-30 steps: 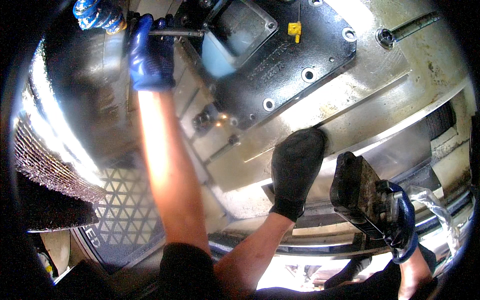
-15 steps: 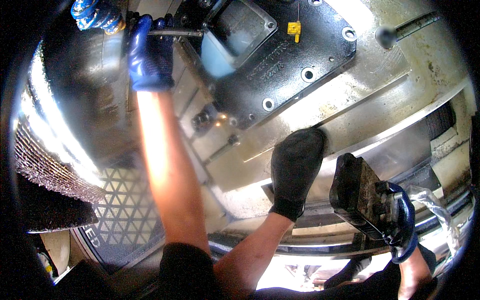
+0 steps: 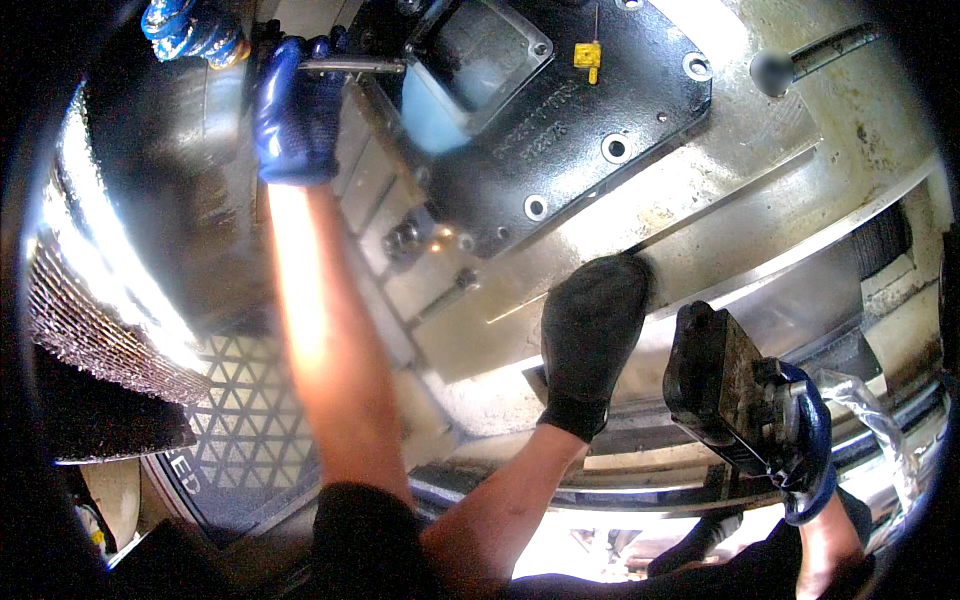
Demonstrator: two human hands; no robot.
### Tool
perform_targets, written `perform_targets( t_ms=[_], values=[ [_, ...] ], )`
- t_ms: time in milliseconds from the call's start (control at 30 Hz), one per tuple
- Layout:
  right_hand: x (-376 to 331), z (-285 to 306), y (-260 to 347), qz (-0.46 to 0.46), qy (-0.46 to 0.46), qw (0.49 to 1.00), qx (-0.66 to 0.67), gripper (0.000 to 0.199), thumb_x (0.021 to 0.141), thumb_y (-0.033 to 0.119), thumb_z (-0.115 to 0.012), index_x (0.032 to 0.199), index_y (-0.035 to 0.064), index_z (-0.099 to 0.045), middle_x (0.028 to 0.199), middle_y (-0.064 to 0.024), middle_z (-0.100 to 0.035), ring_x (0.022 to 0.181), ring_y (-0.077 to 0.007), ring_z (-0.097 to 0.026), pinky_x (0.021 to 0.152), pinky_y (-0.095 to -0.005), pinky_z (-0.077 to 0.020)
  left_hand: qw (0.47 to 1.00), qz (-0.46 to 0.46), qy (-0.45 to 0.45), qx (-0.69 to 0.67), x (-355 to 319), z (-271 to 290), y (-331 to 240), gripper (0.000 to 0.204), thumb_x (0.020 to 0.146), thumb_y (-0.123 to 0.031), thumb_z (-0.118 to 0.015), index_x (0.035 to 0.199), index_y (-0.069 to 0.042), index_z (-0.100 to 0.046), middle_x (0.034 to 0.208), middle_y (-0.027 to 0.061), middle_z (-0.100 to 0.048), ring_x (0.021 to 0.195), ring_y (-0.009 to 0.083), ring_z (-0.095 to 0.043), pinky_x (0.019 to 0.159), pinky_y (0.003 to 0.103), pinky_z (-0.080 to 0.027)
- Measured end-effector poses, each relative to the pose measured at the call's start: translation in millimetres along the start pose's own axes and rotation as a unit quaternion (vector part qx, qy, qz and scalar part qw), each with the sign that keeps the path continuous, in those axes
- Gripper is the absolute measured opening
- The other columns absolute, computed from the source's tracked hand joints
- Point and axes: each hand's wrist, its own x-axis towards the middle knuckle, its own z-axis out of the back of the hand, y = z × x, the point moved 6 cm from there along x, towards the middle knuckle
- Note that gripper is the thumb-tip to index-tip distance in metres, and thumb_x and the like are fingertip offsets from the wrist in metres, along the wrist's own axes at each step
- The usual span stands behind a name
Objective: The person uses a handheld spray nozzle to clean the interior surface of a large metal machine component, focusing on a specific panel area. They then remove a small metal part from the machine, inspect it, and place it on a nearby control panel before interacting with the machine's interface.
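My left hand (image 3: 298, 110), in a blue glove, reaches to the upper left with its fingers curled round a slim metal bar (image 3: 360, 65). The bar points right toward the black metal plate (image 3: 560, 120) with bolt holes and a square opening. Whether its far end touches the plate I cannot tell. At the lower right my blue-gloved right hand (image 3: 808, 440) grips a cordless power tool by its handle, and the tool's dark battery block (image 3: 712, 365) faces up and left. The front of the power tool is hidden.
A yellow tool (image 3: 587, 60) with a thin shaft lies on the plate. The plate rests on a slotted metal machine bed (image 3: 700, 210). A foot in a black shoe (image 3: 597, 340) stands on the bed. Blue coiled hose (image 3: 190, 35) hangs at upper left; metal shavings (image 3: 110, 350) lie below.
My left hand and forearm have shifted slightly left, and the metal bar still sits in the fingers. The power tool in my right hand has tilted a little.
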Motion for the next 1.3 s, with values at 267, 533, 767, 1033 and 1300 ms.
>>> perform_targets(
  t_ms=[267,533,767,1033,1300],
  values=[
    [2.6,-4.6,9.7,-0.066,-0.007,0.998,-0.006,0.082,0.062,0.029,-0.089,0.128,0.0005,-0.049,0.12,-0.0135,-0.06,0.111,-0.0241,-0.057,0.097,-0.0381,-0.0464,0.979,-0.081,-0.165,0.09,-9.5,-11.6,0.3,0.037,0.084,-0.014,-0.07,0.118,-0.006,-0.06,0.113,0.0152,-0.06,0.103,0.0313,-0.058,0.088,0.043,-0.051],
    [-1.0,-4.9,15.5,-0.041,-0.024,0.998,-0.033,0.078,0.066,0.03,-0.085,0.128,-0.0002,-0.049,0.12,-0.0137,-0.06,0.111,-0.0249,-0.057,0.097,-0.0381,-0.0454,0.964,-0.118,-0.161,0.175,14.9,-2.0,11.5,0.039,0.087,-0.022,-0.068,0.122,-0.006,-0.059,0.112,0.0135,-0.061,0.105,0.0283,-0.055,0.096,0.042,-0.041],
    [8.4,-3.1,30.9,0.107,0.057,0.989,-0.086,0.09,0.061,0.038,-0.089,0.13,-0.0016,-0.047,0.123,-0.0172,-0.057,0.113,-0.0285,-0.055,0.098,-0.0409,-0.0442,0.912,-0.039,-0.13,0.388,-112.8,-81.9,2.8,0.037,0.098,-0.017,-0.049,0.131,-0.001,-0.05,0.131,0.0174,-0.054,0.12,0.0281,-0.052,0.103,0.038,-0.041],
    [4.2,-7.3,50.2,0.166,0.031,0.968,-0.184,0.081,0.06,0.032,-0.089,0.126,0.0012,-0.053,0.114,-0.0175,-0.063,0.104,-0.0334,-0.062,0.091,-0.0429,-0.0504,0.75,-0.004,0.519,0.409,-186.3,-273.2,60.5,0.031,0.08,-0.015,-0.066,0.109,-0.006,-0.068,0.104,0.0121,-0.068,0.093,0.0312,-0.064,0.085,0.04,-0.05],
    [-1.1,-15.8,61.0,0.196,0.049,0.951,-0.232,0.074,0.063,0.03,-0.087,0.121,-0.0016,-0.055,0.105,-0.0187,-0.065,0.093,-0.034,-0.066,0.082,-0.0417,-0.0544,0.72,-0.053,0.521,0.455,-228.5,-276.0,104.9,0.025,0.076,-0.03,-0.059,0.093,-0.012,-0.061,0.09,0.0067,-0.055,0.088,0.0265,-0.055,0.074,0.038,-0.047]
  ],
)
